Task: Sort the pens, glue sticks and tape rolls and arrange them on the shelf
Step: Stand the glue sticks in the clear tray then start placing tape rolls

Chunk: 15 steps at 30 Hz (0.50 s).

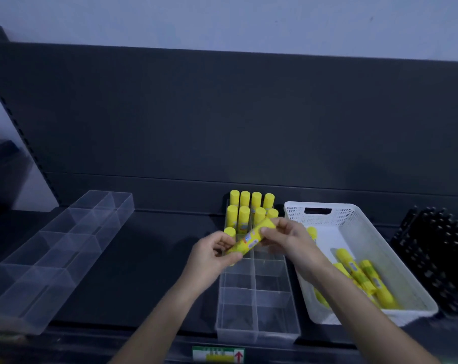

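I hold one glue stick (pixel 249 240) tilted just above the clear divided tray (pixel 256 298), over its far half. My left hand (pixel 212 256) pinches the lower end and my right hand (pixel 288 237) pinches the upper end, near the standing glue sticks (pixel 251 206) at the tray's far end. I judge it a light, stiff, smooth plastic tube that could slip, so I would take it mid-barrel at the label rather than by the cap, which might pull off. More loose sticks (pixel 364 279) lie in the white basket (pixel 367 219) just right of the tray.
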Available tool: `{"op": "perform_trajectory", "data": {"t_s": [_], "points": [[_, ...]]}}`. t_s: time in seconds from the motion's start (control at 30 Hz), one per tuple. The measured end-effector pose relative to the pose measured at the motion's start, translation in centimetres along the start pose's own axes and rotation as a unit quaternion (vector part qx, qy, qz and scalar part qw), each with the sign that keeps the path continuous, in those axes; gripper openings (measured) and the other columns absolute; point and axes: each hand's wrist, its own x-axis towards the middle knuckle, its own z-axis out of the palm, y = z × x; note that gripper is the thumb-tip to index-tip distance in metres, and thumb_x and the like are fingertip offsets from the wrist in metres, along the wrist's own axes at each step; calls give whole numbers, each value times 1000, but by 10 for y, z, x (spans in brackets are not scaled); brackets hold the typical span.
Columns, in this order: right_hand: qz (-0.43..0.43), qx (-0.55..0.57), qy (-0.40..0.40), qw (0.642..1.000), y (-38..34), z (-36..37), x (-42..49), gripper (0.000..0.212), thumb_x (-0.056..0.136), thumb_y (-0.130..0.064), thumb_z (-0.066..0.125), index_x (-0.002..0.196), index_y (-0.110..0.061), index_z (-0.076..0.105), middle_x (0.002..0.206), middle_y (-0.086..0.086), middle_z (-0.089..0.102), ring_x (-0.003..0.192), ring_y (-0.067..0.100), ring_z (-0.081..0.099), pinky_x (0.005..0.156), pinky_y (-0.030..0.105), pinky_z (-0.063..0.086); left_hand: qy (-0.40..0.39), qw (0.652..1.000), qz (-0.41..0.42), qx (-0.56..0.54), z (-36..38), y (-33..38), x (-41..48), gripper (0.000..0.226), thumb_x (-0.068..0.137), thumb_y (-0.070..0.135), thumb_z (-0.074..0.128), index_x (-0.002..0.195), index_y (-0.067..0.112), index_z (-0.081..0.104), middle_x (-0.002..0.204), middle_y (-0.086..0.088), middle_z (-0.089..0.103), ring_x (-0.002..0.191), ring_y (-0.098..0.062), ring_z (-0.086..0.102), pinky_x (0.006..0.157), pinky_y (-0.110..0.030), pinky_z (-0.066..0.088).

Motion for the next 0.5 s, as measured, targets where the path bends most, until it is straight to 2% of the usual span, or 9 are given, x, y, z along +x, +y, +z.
{"op": "perform_trajectory", "data": {"t_s": [0.1,0.13,0.2,0.27,0.33,0.5], "points": [[-73,-201,96,972,0,-8,19,8,84,-10,63,80,-15,60,75,5,67,67,12,63,62,23,48,25,989,27,145,-4,-17,2,11,81,10,68,92,10,70,84,12,57,77,-1,54,71,-10,43],[-79,-256,97,959,1,-6,25,4,84,-12,63,83,-14,61,79,7,68,73,18,64,68,28,50,18,982,38,187,-5,-22,2,13,84,9,65,95,7,71,87,10,58,80,-4,55,75,-15,45],[-81,-331,68,938,10,1,33,12,84,-16,63,95,-10,62,88,10,70,84,25,65,76,33,52,-9,967,50,250,-4,-28,2,20,88,10,58,105,7,69,99,2,61,91,-12,58,84,-25,47],[-82,-396,29,914,20,12,36,19,86,-19,62,102,-9,61,87,5,66,82,22,61,68,25,46,-31,956,58,286,-4,-27,3,23,91,13,55,109,9,68,106,-1,62,97,-16,58,87,-28,46],[-88,-436,1,896,28,18,36,20,88,-20,59,105,-8,59,84,0,58,78,16,54,62,21,37,-48,945,69,317,-6,-26,4,23,92,16,53,108,10,69,105,-3,63,98,-18,59,87,-30,46],[-80,-450,-5,890,34,23,38,26,88,-22,60,110,-9,58,85,-1,56,80,14,52,73,28,43,-64,938,81,331,-8,-27,7,24,92,19,53,108,13,69,103,-2,65,96,-18,60,83,-27,47]]}}
